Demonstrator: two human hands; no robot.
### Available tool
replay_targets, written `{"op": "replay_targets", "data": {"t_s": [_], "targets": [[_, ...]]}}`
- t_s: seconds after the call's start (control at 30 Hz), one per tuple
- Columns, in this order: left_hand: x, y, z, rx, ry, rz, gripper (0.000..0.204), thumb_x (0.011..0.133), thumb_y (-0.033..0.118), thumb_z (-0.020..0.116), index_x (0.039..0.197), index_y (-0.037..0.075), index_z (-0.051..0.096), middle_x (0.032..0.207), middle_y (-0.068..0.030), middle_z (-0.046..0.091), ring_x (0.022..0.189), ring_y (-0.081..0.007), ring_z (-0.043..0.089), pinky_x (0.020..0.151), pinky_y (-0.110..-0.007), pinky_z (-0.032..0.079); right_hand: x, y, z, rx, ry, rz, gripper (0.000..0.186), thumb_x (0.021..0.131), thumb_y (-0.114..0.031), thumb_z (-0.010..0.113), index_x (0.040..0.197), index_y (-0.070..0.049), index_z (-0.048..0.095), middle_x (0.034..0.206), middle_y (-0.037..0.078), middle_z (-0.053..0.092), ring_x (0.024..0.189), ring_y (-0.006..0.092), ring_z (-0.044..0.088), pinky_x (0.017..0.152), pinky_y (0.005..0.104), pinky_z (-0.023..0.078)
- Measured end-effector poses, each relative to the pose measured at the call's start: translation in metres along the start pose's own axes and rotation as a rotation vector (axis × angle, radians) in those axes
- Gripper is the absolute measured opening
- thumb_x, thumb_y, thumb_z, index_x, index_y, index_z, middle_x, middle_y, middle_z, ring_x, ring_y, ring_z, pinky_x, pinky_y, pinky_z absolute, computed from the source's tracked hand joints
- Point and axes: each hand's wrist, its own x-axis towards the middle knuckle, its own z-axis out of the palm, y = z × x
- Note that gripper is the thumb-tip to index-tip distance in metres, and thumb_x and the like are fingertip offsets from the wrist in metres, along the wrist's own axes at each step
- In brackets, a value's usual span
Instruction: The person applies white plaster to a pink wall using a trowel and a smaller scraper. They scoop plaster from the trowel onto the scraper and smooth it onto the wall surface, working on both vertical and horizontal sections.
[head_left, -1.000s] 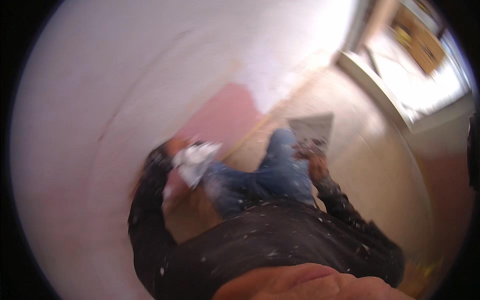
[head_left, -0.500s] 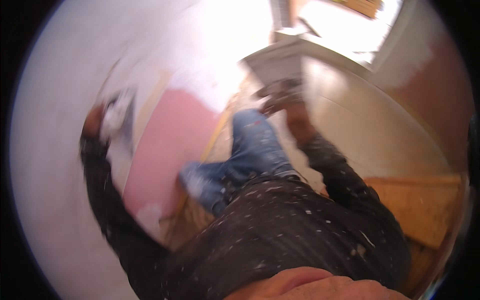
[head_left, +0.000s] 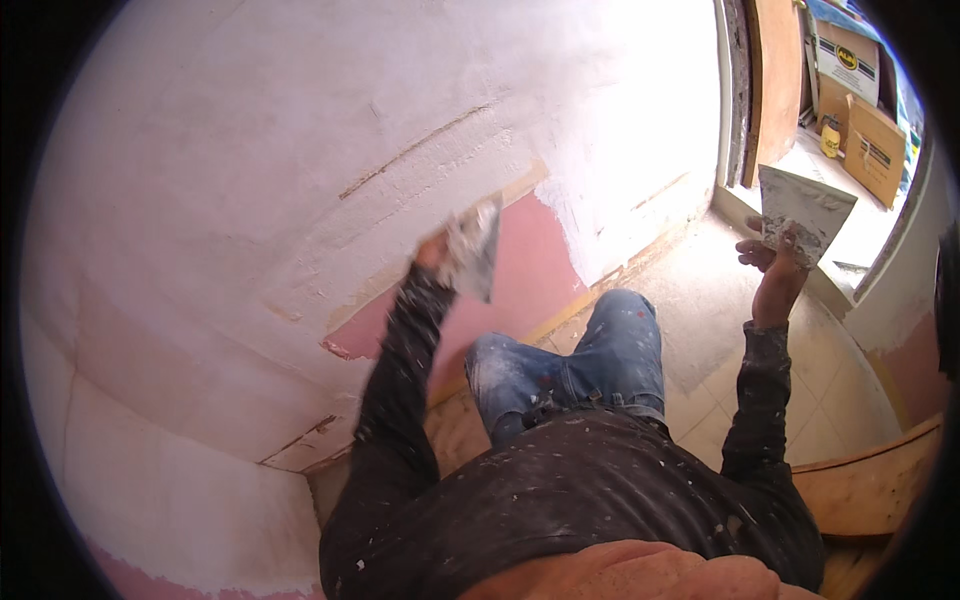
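My left hand (head_left: 433, 254) is closed on a plastering trowel (head_left: 474, 252), a flat metal blade smeared with white plaster and slightly blurred. It hangs in front of the pink, unplastered patch (head_left: 540, 240) low on the white wall (head_left: 300, 130); whether the blade touches the wall I cannot tell. Out to the right, my right hand (head_left: 778, 262) grips a wide putty knife (head_left: 808, 210) with a trapezoid blade, held up and spotted with white plaster. Its fingers wrap the narrow end, and the handle is hidden.
A wooden board (head_left: 870, 480) lies at lower right. Pale tiles (head_left: 715, 385) cover the floor past my paint-spotted jeans (head_left: 610, 350). Through the doorway at upper right stand cardboard boxes (head_left: 875, 150) and a yellow bottle (head_left: 830, 137), beside a wooden door (head_left: 775, 80).
The view has swung, showing more wall and the boxes outside. My left hand with the trowel has come across to the pink patch. The putty knife is now farther right, its blade in sharp view.
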Motion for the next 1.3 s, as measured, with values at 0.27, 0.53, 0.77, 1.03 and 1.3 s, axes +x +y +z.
{"op": "replay_targets", "data": {"t_s": [0.27, 0.53, 0.77, 1.03, 1.3], "targets": [[-0.144, -0.187, -0.185, -0.438, 0.033, -0.087, 0.046, 0.094, 0.034, 0.042, 0.127, 0.002, 0.042, 0.110, -0.0132, 0.057, 0.099, -0.0256, 0.056, 0.086, -0.039, 0.046, 0.020, 0.048, -0.028, -0.137, 0.026, -0.146, 0.040, 0.095, -0.034, 0.040, 0.107, 0.002, 0.053, 0.088, 0.014, 0.065, 0.059, 0.0137, 0.061, 0.050, 0.0242, 0.047], [-0.371, -0.182, -0.264, -0.325, 0.433, 0.290, 0.044, 0.094, 0.037, 0.040, 0.125, 0.005, 0.047, 0.117, -0.0104, 0.055, 0.107, -0.0268, 0.053, 0.094, -0.044, 0.040, 0.018, 0.103, -0.060, -0.149, 0.175, 0.107, 0.038, 0.095, -0.029, 0.040, 0.106, 0.006, 0.052, 0.085, 0.016, 0.064, 0.056, 0.0195, 0.062, 0.045, 0.0260, 0.049], [-0.323, -0.169, -0.222, -0.342, 0.148, 0.257, 0.046, 0.094, 0.036, 0.040, 0.124, 0.002, 0.046, 0.121, -0.0116, 0.054, 0.108, -0.0270, 0.052, 0.095, -0.043, 0.040, -0.006, 0.115, -0.040, -0.114, 0.045, 0.085, 0.042, 0.094, -0.034, 0.042, 0.109, 0.005, 0.051, 0.088, 0.017, 0.064, 0.057, 0.0180, 0.063, 0.045, 0.0247, 0.051], [-0.109, -0.101, -0.177, -0.336, 0.062, -0.153, 0.040, 0.091, 0.031, 0.048, 0.119, 0.002, 0.050, 0.111, -0.0121, 0.059, 0.097, -0.0248, 0.057, 0.089, -0.039, 0.045, -0.036, 0.120, -0.018, -0.077, -0.074, 0.204, 0.045, 0.095, -0.037, 0.038, 0.111, 0.004, 0.049, 0.090, 0.019, 0.064, 0.058, 0.0218, 0.062, 0.053, 0.0300, 0.051], [0.019, -0.062, -0.155, -0.043, 0.161, 0.156, 0.022, 0.087, 0.012, 0.058, 0.106, 0.002, 0.058, 0.101, -0.0086, 0.061, 0.092, -0.0181, 0.059, 0.083, -0.032, 0.048, -0.091, 0.154, 0.017, -0.239, -0.324, 0.636, 0.050, 0.094, -0.042, 0.037, 0.106, 0.005, 0.053, 0.091, 0.019, 0.064, 0.063, 0.0212, 0.063, 0.054, 0.0288, 0.051]]}}
